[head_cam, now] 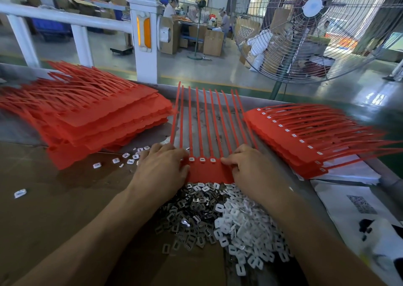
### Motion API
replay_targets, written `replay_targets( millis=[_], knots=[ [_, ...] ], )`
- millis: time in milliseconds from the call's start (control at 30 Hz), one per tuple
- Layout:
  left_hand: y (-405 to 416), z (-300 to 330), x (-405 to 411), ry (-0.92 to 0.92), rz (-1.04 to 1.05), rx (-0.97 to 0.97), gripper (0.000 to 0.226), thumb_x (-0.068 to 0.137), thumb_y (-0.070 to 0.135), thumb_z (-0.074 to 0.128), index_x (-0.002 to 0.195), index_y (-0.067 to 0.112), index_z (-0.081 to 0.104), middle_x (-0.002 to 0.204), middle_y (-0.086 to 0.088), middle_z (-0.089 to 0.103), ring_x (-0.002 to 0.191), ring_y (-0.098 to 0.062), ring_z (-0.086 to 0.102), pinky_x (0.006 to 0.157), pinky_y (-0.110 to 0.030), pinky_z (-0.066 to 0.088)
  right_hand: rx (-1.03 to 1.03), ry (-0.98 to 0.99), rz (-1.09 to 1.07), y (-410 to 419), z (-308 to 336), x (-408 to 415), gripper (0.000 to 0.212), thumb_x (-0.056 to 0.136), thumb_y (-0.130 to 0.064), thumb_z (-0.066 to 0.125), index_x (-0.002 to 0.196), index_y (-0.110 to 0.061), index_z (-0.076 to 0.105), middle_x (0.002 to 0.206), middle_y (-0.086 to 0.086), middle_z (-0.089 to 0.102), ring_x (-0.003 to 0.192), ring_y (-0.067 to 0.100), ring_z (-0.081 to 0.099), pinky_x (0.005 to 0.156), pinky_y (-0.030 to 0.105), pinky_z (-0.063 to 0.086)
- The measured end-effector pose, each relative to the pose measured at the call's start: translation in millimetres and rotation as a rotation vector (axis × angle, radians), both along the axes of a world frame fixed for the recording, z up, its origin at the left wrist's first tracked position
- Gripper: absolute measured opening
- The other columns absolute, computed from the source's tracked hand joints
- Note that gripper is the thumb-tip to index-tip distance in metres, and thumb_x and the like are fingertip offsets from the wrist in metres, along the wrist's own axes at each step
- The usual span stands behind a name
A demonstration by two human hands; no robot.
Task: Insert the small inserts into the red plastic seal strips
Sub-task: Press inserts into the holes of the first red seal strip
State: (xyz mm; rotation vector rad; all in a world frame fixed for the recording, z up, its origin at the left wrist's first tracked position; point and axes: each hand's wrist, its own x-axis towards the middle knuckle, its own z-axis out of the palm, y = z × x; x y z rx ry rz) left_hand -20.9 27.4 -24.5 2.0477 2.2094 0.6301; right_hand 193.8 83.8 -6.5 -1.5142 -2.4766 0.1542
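At the bottom centre of the frame lies a heap of inserts (220,222), dark metal ones on the left and white ones on the right, kept right under the wrists, probably so each can be picked up with little reach. Just above the heap, at centre, the strip sheet (209,172) lies flat with its tails fanning toward the top of the frame. Three sockets between the hands already show white inserts.

The left hand (162,169) lies palm down over the sheet's left end, fingers bent; whether it holds an insert I cannot tell. The right hand (248,165) has its fingertips pressed to the sheet's right end, seemingly pinching or seating something at a socket, though what is hidden.

A few loose inserts (128,158) are scattered left of the left hand. Farther up, an unfilled stack (91,115) fills the left, and a filled stack (294,141), white inserts showing, sits at right: likely supply and output.
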Motion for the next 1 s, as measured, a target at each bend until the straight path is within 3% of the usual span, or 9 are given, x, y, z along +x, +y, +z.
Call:
replay_targets(
  millis=[200,333,433,500,733,1000],
  knots=[
    [-1,0,0,-0.016,0.007,-0.008,0.037,0.097,0.045,0.055,0.134,0.039,0.057,0.133,0.009,0.057,0.130,-0.020,0.041,0.111,-0.042,0.029,0.047,-0.066,-0.014,-2,3,-7,0.039,0.101,-0.014,0.054,0.128,-0.036,0.072,0.116,-0.001,0.059,0.115,0.025,0.058,0.101,0.041,0.046],
    [-3,3,0,-0.017,-0.002,-0.014,0.036,0.098,0.045,0.055,0.134,0.040,0.057,0.135,0.010,0.056,0.130,-0.019,0.041,0.110,-0.042,0.029,-0.003,0.044,-0.003,-9,4,2,0.045,0.099,-0.010,0.051,0.134,-0.032,0.069,0.124,-0.003,0.062,0.120,0.018,0.057,0.106,0.039,0.046],
    [-2,3,-2,-0.009,-0.008,-0.018,0.037,0.098,0.046,0.054,0.134,0.040,0.056,0.136,0.010,0.055,0.131,-0.019,0.041,0.111,-0.042,0.029,-0.069,0.212,-0.017,-10,9,10,0.050,0.094,0.001,0.050,0.131,-0.025,0.069,0.125,-0.005,0.068,0.117,0.010,0.062,0.105,0.030,0.048],
    [-1,3,-2,-0.009,-0.006,-0.017,0.037,0.098,0.046,0.054,0.134,0.040,0.056,0.136,0.011,0.055,0.131,-0.019,0.041,0.111,-0.043,0.028,-0.090,0.216,-0.009,-11,12,11,0.050,0.094,0.003,0.050,0.130,-0.026,0.069,0.125,-0.007,0.068,0.115,0.006,0.062,0.105,0.026,0.048],
    [-2,0,-4,-0.016,-0.011,0.001,0.037,0.097,0.047,0.055,0.133,0.040,0.057,0.134,0.012,0.057,0.130,-0.018,0.042,0.111,-0.043,0.029,-0.048,0.026,0.014,-11,11,5,0.044,0.101,-0.012,0.047,0.134,-0.034,0.067,0.130,-0.006,0.057,0.122,0.015,0.055,0.105,0.043,0.046],
    [-3,-2,-3,-0.035,-0.005,0.007,0.038,0.097,0.048,0.054,0.134,0.040,0.056,0.133,0.013,0.056,0.131,-0.017,0.041,0.113,-0.044,0.030,0.010,-0.019,-0.005,-10,5,0,0.046,0.097,-0.012,0.051,0.132,-0.035,0.069,0.124,-0.007,0.059,0.118,0.019,0.058,0.104,0.042,0.047]
  ],
)
